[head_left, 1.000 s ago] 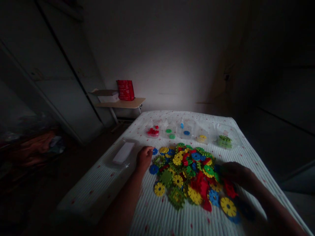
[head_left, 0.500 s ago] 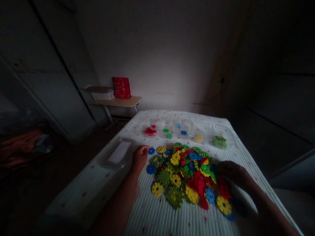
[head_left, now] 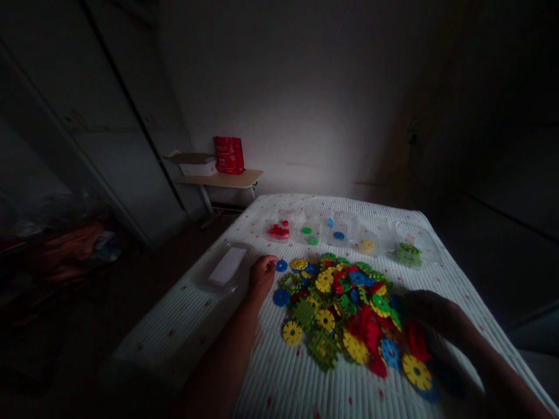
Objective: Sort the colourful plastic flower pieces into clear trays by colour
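Note:
A heap of flat plastic gear pieces (head_left: 349, 308) in red, blue, yellow and green lies on a white ribbed cloth over the table (head_left: 305, 390). My left hand (head_left: 262, 274) rests at the heap's left edge, fingers curled, its tips next to a blue gear piece (head_left: 282, 266). Whether it grips anything is too dark to tell. My right hand (head_left: 430, 311) lies on the heap's right side in deep shadow, fingers bent over red and green pieces.
A row of clear tubs (head_left: 349, 233) holding sorted red, green, blue, yellow and light-green pieces stands behind the heap. A clear lid or tray (head_left: 225, 267) lies at the left. Beyond the table stands a small shelf (head_left: 218, 177) with a red bag.
Both hands stay at the heap's edges. The view has swung slightly, first left, then back right.

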The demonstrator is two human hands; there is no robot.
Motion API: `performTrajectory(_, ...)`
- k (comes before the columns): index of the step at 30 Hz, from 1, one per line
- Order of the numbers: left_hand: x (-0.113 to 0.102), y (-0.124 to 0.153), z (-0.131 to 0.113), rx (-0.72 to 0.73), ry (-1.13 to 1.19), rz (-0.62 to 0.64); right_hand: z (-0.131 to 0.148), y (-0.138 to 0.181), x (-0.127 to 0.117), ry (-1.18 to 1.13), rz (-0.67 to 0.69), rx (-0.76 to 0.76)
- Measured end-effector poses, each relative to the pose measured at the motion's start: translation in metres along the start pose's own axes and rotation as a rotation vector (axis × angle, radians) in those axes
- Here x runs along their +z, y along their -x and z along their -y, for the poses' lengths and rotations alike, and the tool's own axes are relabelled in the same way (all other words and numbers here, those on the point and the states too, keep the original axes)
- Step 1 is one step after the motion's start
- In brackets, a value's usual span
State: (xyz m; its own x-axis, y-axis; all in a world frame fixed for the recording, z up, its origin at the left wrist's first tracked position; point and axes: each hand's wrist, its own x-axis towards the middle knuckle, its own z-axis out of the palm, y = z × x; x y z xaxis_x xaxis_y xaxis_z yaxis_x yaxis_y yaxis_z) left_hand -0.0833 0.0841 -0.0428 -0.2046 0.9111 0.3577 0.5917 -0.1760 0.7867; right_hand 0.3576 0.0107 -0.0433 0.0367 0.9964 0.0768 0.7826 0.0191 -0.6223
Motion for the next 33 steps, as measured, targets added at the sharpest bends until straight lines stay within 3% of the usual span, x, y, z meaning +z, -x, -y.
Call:
performTrajectory(11,0.003,-0.002,0.006,0.048,-0.085,0.015,0.023,0.003,-0.005,0.01,-0.037,0.021)
performTrajectory(26,0.007,-0.001,0.006,0.038,-0.158,0.021,0.012,0.001,-0.002,0.039,-0.02,0.016)
performTrajectory(33,0.006,-0.001,0.004,0.037,-0.189,0.028,0.013,0.001,0.005,0.029,-0.093,0.03)
